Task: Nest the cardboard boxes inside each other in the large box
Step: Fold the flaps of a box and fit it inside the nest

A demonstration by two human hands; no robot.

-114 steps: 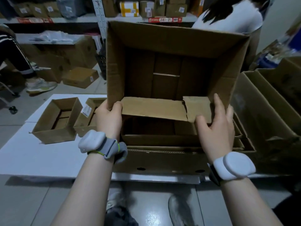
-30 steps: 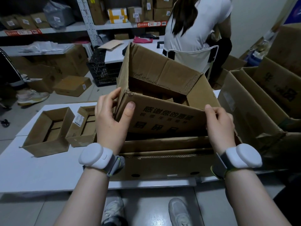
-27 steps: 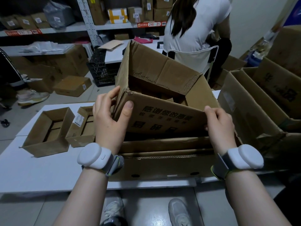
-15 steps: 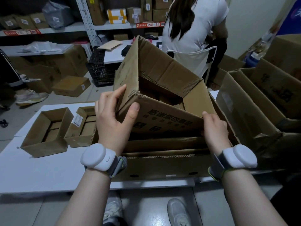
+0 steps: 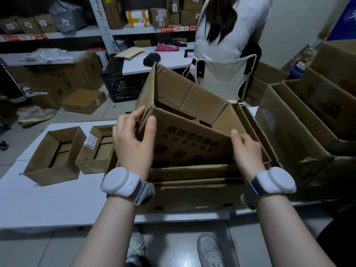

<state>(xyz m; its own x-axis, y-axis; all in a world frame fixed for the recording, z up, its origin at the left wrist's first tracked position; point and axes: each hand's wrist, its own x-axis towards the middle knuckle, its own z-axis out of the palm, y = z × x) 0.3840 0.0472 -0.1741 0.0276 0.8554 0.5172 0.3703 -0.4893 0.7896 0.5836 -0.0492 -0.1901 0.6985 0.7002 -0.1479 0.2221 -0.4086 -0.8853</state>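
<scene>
A medium cardboard box (image 5: pixel 190 143) with dark printed characters on its near wall sits tilted inside the large box (image 5: pixel 192 193) at the table's front edge. Its left side stands higher than its right. My left hand (image 5: pixel 134 143) pinches the medium box's near left corner, thumb on the printed wall. My right hand (image 5: pixel 244 151) grips its near right corner, down between the two boxes' walls. Another nested wall shows along the large box's right side. Two small open boxes, one at the far left (image 5: pixel 54 155) and one beside it (image 5: pixel 98 149), stand left of the large box.
The white table (image 5: pixel 57 199) carries the boxes. Tall open cartons (image 5: pixel 300 128) crowd the right side. A person in a white top (image 5: pixel 229 35) sits on a chair just behind the boxes. Shelves of parcels, a black crate (image 5: pixel 123 83) and floor boxes lie beyond.
The medium box was turned from facing me to opening upward and has sunk lower into the large box, its right side dropping more. Both hands followed it down, still on its corners.
</scene>
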